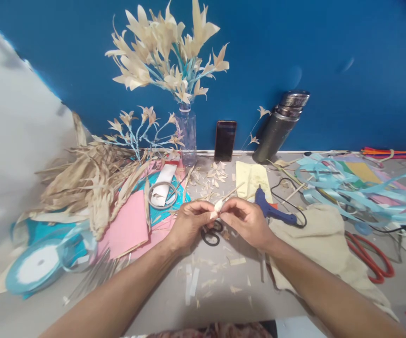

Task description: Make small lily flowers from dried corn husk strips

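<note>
Pale husk piece [218,205], both hands [220,220] pinching

matt dry husk petal [218,205], glossy satin ribbon [343,188]

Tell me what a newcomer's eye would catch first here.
The tall spray of cream husk flowers stands in a clear bottle against the deep blue wall at back centre. In front, the left hand and right hand pinch a small cream petal piece between them. A tangle of light blue ribbon sprawls at the right, a heap of dried tan husks at the left.
</note>
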`<action>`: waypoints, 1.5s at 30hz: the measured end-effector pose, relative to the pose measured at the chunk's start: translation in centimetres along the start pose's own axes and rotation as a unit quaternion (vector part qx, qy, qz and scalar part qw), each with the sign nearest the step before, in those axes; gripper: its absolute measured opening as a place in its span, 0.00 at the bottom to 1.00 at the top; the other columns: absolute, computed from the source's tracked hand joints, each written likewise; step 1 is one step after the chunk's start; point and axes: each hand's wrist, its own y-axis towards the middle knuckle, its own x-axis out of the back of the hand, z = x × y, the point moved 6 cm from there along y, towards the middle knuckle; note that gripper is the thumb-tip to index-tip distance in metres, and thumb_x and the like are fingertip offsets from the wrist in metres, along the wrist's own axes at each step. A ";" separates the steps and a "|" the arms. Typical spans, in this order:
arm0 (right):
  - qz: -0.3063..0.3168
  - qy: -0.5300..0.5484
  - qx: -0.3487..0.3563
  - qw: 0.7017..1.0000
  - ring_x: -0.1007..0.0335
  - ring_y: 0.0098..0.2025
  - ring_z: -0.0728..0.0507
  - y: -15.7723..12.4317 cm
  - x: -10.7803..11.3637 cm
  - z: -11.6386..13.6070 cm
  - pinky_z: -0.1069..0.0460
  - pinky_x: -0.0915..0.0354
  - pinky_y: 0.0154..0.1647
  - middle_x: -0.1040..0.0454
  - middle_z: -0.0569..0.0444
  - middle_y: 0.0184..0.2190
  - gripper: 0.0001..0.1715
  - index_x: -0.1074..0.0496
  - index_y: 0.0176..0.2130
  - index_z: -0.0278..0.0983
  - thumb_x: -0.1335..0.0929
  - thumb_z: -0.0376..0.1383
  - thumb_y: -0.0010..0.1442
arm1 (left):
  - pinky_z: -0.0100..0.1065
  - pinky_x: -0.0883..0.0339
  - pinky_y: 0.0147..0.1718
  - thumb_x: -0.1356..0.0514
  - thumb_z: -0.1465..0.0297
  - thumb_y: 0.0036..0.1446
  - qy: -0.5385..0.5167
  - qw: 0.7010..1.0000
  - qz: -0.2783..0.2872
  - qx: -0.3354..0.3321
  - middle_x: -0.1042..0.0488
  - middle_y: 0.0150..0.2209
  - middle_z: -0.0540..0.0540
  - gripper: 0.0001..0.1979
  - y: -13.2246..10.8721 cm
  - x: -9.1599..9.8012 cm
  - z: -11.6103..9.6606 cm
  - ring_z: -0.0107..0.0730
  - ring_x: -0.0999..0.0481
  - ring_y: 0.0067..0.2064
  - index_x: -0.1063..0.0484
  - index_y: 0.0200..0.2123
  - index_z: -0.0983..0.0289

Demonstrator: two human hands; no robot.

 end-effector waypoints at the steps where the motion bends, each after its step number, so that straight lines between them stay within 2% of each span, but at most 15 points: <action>1: 0.004 0.013 -0.002 1.000 0.30 0.29 0.48 0.0 0.0 0.0 0.54 0.35 0.31 0.24 0.54 0.30 0.07 0.27 0.34 0.37 0.29 0.38 0.59 | 0.27 0.39 0.24 0.27 0.70 0.43 0.001 1.000 0.004 0.001 0.28 0.19 0.49 0.07 0.0 0.0 0.0 0.22 0.32 0.21 0.21 0.25 0.65; 8: 0.040 0.063 -0.001 0.997 0.30 0.30 0.48 0.0 -0.1 0.2 0.54 0.35 0.32 0.25 0.55 0.30 0.08 0.27 0.35 0.37 0.28 0.40 0.59 | 0.28 0.36 0.26 0.27 0.71 0.44 0.038 0.999 0.012 -0.015 0.24 0.23 0.51 0.06 -0.1 0.0 -0.1 0.26 0.27 0.24 0.20 0.26 0.64; 13: 0.036 0.055 -0.010 0.998 0.31 0.29 0.48 0.1 0.0 0.0 0.54 0.35 0.32 0.26 0.56 0.28 0.08 0.27 0.33 0.36 0.28 0.39 0.58 | 0.27 0.38 0.23 0.27 0.68 0.44 0.059 0.998 0.010 -0.003 0.25 0.21 0.51 0.08 -0.1 0.0 0.1 0.24 0.30 0.22 0.20 0.26 0.65; 20: 0.036 0.048 -0.009 0.998 0.30 0.31 0.48 0.1 0.1 0.4 0.54 0.34 0.32 0.25 0.54 0.30 0.10 0.27 0.35 0.36 0.28 0.40 0.57 | 0.28 0.40 0.23 0.27 0.67 0.44 0.031 0.999 0.011 0.037 0.29 0.17 0.50 0.10 0.0 -0.3 0.7 0.24 0.33 0.20 0.23 0.24 0.66; 23: -0.028 -0.034 0.034 0.998 0.36 0.27 0.49 -0.2 0.7 1.2 0.54 0.37 0.29 0.28 0.55 0.31 0.15 0.28 0.38 0.38 0.26 0.42 0.54 | 0.28 0.38 0.24 0.28 0.68 0.45 0.045 0.999 0.001 0.020 0.28 0.18 0.49 0.09 0.0 -0.2 0.4 0.24 0.32 0.21 0.23 0.25 0.65; 25: -0.096 -0.097 0.079 0.987 0.40 0.25 0.50 -0.7 1.4 2.1 0.54 0.39 0.27 0.31 0.57 0.29 0.15 0.30 0.36 0.39 0.25 0.41 0.52 | 0.28 0.38 0.24 0.28 0.68 0.45 0.047 0.999 -0.020 0.010 0.28 0.18 0.49 0.09 -0.1 -0.2 0.2 0.24 0.32 0.20 0.24 0.26 0.64; 27: -0.130 -0.129 0.095 0.979 0.42 0.24 0.50 -0.9 1.6 2.6 0.54 0.40 0.27 0.33 0.58 0.26 0.13 0.33 0.31 0.39 0.26 0.40 0.53 | 0.27 0.38 0.23 0.28 0.69 0.45 0.048 0.998 -0.048 0.000 0.29 0.18 0.48 0.09 -0.2 -0.1 0.0 0.24 0.32 0.20 0.24 0.28 0.64; 29: -0.095 -0.109 0.056 0.988 0.42 0.23 0.50 -0.7 1.2 2.1 0.54 0.41 0.26 0.33 0.58 0.23 0.12 0.33 0.28 0.38 0.28 0.40 0.56 | 0.26 0.38 0.22 0.29 0.70 0.45 0.053 0.996 -0.068 -0.012 0.29 0.18 0.47 0.09 -0.4 -0.2 -0.4 0.23 0.33 0.19 0.25 0.28 0.64; 31: -0.015 -0.020 -0.026 0.999 0.41 0.23 0.50 -0.4 0.2 0.8 0.54 0.43 0.24 0.31 0.57 0.22 0.15 0.31 0.27 0.37 0.30 0.43 0.59 | 0.26 0.36 0.23 0.29 0.70 0.45 0.067 0.994 -0.076 -0.028 0.28 0.20 0.48 0.08 -0.6 -0.4 -0.8 0.23 0.31 0.20 0.24 0.28 0.65; 34: 0.070 0.166 -0.140 0.974 0.43 0.20 0.53 -0.2 -1.4 -1.0 0.56 0.48 0.21 0.26 0.55 0.25 0.17 0.29 0.29 0.35 0.29 0.46 0.58 | 0.27 0.34 0.24 0.29 0.71 0.46 0.095 0.991 -0.076 -0.054 0.25 0.23 0.50 0.08 -0.8 -0.6 -1.4 0.26 0.27 0.23 0.24 0.28 0.66; 36: 0.076 0.235 -0.169 0.954 0.45 0.19 0.55 -0.2 -1.8 -1.6 0.57 0.51 0.20 0.25 0.55 0.25 0.15 0.29 0.30 0.35 0.26 0.44 0.54 | 0.27 0.33 0.25 0.29 0.71 0.45 0.105 0.989 -0.077 -0.064 0.24 0.23 0.50 0.08 -0.7 -0.5 -1.7 0.27 0.26 0.23 0.24 0.28 0.66; 38: 0.071 0.243 -0.172 0.952 0.46 0.18 0.55 -0.3 -1.9 -1.7 0.57 0.51 0.20 0.26 0.56 0.23 0.14 0.29 0.28 0.35 0.26 0.42 0.53 | 0.28 0.33 0.24 0.29 0.70 0.45 0.085 0.992 -0.078 -0.054 0.25 0.22 0.50 0.09 -0.5 -0.4 -1.5 0.27 0.27 0.23 0.24 0.29 0.66; 42: 0.021 0.130 -0.118 0.984 0.41 0.21 0.53 -0.2 -1.0 -0.8 0.56 0.43 0.22 0.27 0.57 0.23 0.12 0.29 0.28 0.35 0.28 0.41 0.55 | 0.27 0.35 0.24 0.28 0.69 0.44 -0.021 0.996 -0.082 -0.010 0.25 0.23 0.50 0.11 -0.2 -0.2 -0.8 0.23 0.29 0.22 0.26 0.28 0.66; 45: -0.033 0.056 -0.066 0.996 0.37 0.24 0.51 -0.1 -0.2 -0.2 0.55 0.39 0.25 0.27 0.56 0.25 0.11 0.27 0.31 0.36 0.28 0.41 0.56 | 0.29 0.31 0.29 0.26 0.69 0.42 -0.064 0.995 -0.076 0.001 0.24 0.27 0.50 0.13 -0.5 -0.7 -0.5 0.25 0.26 0.26 0.27 0.27 0.66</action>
